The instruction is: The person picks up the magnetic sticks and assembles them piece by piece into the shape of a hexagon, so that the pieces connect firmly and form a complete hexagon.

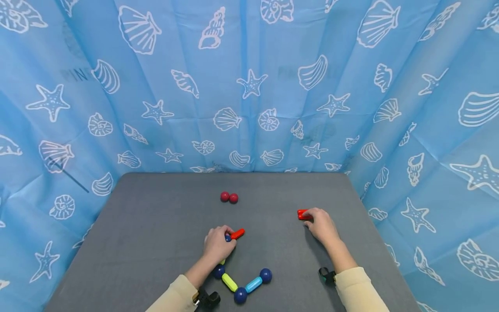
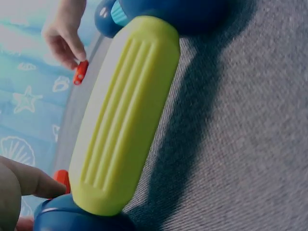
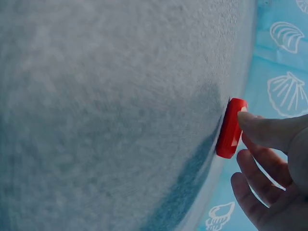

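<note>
Head view: grey felt-topped bench [image 1: 156, 225] walled in by a blue curtain printed with white shells and starfish [image 1: 249, 86]. Left hand [image 1: 218, 245] curls its grip on a dark blue ball with a short red plastic rod [image 1: 238, 234] joined to it; the rod points away from the fingers, up and to the right. Behind that hand runs a chain of blue balls, a ribbed yellow-green rod [image 1: 229, 282] and a light blue rod [image 1: 254, 284]. Right hand [image 1: 321, 225] sits well apart on the right side of the bench, fingertips on a second red rod [image 1: 303, 214] lying flat at its far left, long axis roughly crosswise. Two dark red balls [image 1: 229, 197], touching, lie farther back, nearer the left hand. Left wrist view: yellow-green rod fills the frame, blue balls at both ends. Right wrist view: thumb and fingers pinch the second red rod, which rests on the bench. No legible writing.
</note>
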`<state>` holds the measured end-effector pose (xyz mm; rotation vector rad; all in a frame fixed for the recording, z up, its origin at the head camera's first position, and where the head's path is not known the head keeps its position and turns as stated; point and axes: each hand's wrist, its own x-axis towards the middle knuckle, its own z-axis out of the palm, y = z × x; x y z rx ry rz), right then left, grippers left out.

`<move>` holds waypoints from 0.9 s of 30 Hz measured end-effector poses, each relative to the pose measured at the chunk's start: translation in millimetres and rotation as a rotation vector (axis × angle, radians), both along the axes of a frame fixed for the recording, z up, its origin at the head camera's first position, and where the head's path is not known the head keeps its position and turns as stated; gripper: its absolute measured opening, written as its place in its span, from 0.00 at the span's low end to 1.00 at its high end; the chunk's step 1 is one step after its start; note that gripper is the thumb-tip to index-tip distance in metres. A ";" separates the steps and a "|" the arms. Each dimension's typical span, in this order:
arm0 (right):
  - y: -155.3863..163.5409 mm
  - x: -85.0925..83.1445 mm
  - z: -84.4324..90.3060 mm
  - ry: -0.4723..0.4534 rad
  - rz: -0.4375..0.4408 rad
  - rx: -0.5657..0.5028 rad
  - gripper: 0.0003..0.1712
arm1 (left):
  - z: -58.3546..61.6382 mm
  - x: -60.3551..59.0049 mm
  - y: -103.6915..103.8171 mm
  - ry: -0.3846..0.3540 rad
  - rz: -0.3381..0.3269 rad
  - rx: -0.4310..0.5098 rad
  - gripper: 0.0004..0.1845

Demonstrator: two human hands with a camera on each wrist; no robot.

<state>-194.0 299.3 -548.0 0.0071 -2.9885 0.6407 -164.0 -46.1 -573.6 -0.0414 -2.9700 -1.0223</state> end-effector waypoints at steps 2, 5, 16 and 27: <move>1.4 -1.1 -0.6 0.002 -0.002 0.011 0.16 | -1.5 -1.1 -0.6 -0.003 -0.015 -0.023 0.11; 3.1 -2.9 -1.6 -0.002 -0.006 0.022 0.16 | -2.3 -1.4 -0.5 -0.010 -0.028 -0.034 0.12; 3.4 -5.8 -0.4 -0.022 -0.005 0.010 0.17 | -1.6 -1.6 -3.1 -0.003 -0.022 -0.008 0.08; -50.6 -35.1 12.7 0.031 0.188 -0.243 0.15 | -0.7 -4.9 -4.6 -0.018 0.014 0.028 0.09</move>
